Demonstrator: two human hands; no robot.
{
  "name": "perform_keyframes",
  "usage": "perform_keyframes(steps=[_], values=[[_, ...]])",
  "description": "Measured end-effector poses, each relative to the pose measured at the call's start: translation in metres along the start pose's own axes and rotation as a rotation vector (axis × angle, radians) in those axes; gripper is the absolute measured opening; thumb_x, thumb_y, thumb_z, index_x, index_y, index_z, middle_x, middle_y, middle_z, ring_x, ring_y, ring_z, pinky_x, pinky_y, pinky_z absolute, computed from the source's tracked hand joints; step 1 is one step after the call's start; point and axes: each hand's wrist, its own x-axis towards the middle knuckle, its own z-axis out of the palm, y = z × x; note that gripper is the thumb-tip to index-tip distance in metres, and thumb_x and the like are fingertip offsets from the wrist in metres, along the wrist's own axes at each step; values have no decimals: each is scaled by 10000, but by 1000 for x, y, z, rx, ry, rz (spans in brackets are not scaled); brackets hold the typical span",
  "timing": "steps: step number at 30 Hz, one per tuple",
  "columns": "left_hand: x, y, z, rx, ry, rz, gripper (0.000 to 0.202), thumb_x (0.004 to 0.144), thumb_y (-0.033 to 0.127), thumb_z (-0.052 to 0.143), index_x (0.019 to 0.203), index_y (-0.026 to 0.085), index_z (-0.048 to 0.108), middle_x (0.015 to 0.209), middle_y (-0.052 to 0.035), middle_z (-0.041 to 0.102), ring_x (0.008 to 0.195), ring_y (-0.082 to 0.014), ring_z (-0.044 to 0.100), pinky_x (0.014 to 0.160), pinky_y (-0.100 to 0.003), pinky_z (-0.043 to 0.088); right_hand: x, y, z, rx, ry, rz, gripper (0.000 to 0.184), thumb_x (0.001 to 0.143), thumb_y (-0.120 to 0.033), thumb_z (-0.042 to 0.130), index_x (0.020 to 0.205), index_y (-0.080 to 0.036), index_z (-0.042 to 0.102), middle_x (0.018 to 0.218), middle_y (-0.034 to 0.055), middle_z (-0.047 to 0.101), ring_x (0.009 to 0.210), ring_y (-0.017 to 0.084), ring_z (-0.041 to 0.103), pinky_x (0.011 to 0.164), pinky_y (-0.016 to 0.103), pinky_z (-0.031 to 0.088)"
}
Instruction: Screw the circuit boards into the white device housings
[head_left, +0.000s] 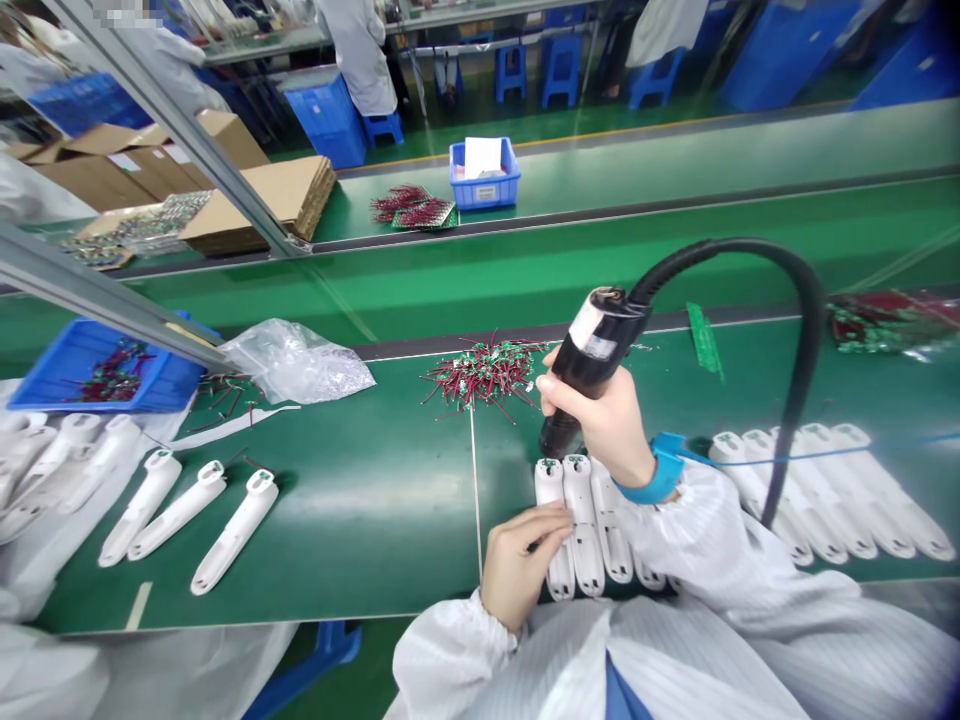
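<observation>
Several light, slick white plastic housings (585,520) lie on the green belt (360,540) under your left hand (521,570), fingers (547,520) pressed together; grip them by the shaft; your right hand (600,430) wraps a black electric screwdriver (592,345).

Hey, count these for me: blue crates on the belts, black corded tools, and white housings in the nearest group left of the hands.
Blue plastic crates: 2
Black corded tool in the right hand: 1
White plastic housings: 3
Total: 6
</observation>
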Motion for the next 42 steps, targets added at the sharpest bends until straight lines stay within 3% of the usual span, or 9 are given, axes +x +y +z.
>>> perform_keyframes(steps=[20,26,34,42], values=[[0,-1,0,-56,-19,-20,137,840,142,662,888,180,784,947,-54,780,1017,-207,706,958,-291,541,0,-1,6,14,-52,41,263,715,-315,769,863,-164,614,593,-35,594,524,102,539,565,265,461],[0,5,1,-90,-14,-101,127,834,170,668,876,187,786,953,-53,780,1017,-206,703,956,-281,524,0,-3,0,95,-90,43,252,721,-276,772,901,-174,630,604,-38,592,524,98,537,553,256,455],[14,22,-7,-4,99,-206,205,870,291,606,855,178,776,818,-37,764,761,-177,680,714,-254,520,-14,-31,-8,449,-156,-8,169,769,-198,710,918,-205,630,567,-60,528,450,70,477,453,216,393],[21,33,-15,18,99,-206,154,805,272,655,741,168,750,699,-22,719,672,-167,641,648,-248,497,-19,-30,-7,452,-135,12,209,761,-238,724,927,-209,601,543,-69,510,441,78,457,446,222,396]])
